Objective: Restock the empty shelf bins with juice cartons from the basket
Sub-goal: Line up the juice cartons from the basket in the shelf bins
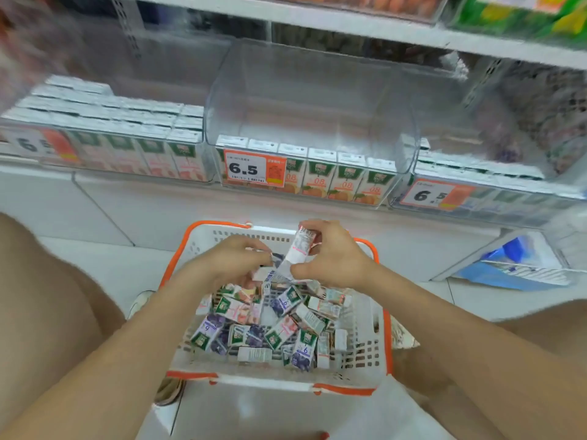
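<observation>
Crouching before a white metal shelf (349, 27), bare knees either side of a white perforated plastic basket with an orange rim (362, 360) on the pale tiled floor (79, 265).

Holding a small white-and-pink juice carton (300, 246) in the right hand (336, 255), above the far end of the basket. Thumb and curled fingers (313, 228) pinching it, carton tilted, upper end leaning towards the shelf.

Left hand (235, 258) just beside it, knuckles up, fingers curled down over the heap. Cannot tell whether gripping anything, fingertips hidden under the palm.

Below both hands, a loose jumble of small juice cartons (270, 325) in the basket: purple grape, pink and green-topped, lying at all angles.

Straight ahead on the shelf, a clear plastic bin (311, 90) holding a single front row of upright orange-printed cartons (346, 182). On its front, an orange-and-white price tag reading 6.5 (254, 168).

Just beside it on the left, a second clear bin (133, 174) packed several rows deep with pink-printed cartons (127, 122).

On the right, a third clear bin (508, 204) with cartons inside, too blurred to tell the kind, and another 6.5 tag (428, 195) on its front.

Down on the floor at far right, a blue-and-white package (514, 268).
</observation>
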The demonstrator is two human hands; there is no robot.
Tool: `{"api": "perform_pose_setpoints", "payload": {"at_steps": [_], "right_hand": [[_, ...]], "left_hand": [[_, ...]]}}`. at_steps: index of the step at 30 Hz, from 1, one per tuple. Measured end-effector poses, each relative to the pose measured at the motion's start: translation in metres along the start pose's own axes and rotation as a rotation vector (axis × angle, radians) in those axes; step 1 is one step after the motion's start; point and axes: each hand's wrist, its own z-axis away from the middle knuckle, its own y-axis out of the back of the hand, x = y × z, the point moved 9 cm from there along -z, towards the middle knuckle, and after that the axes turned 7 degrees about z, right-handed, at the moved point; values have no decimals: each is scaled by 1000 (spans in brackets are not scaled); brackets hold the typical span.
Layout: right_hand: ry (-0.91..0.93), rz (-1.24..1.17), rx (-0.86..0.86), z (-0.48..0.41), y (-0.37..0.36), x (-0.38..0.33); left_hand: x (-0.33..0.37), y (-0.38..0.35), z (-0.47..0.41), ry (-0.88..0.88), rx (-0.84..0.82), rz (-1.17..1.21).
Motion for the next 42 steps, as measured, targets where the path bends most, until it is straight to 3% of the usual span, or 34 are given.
{"api": "perform_pose_setpoints", "payload": {"at_steps": [5,11,15,19,23,33,38,42], "right_hand": [[116,-195,146,25,51,-57],[25,-982,220,24,80,-86],[-64,-1145,141,18,89,-99],[-18,-981,31,8,100,-120],[38,-677,230,-2,118,-126],[129,-694,196,-12,104,-147],[160,-696,239,-18,102,-169],[209,-747,148,-33,88,-200]], "left_hand": [[72,17,49,-173,-15,39],[120,37,78,-270,-120,175],[137,60,83,-370,-93,-13],[152,74,83,-446,-3,19],[155,90,76,-517,137,-31],[169,102,87,-578,167,46],[186,145,102,-622,332,55],[201,201,114,-688,530,-69]]}}
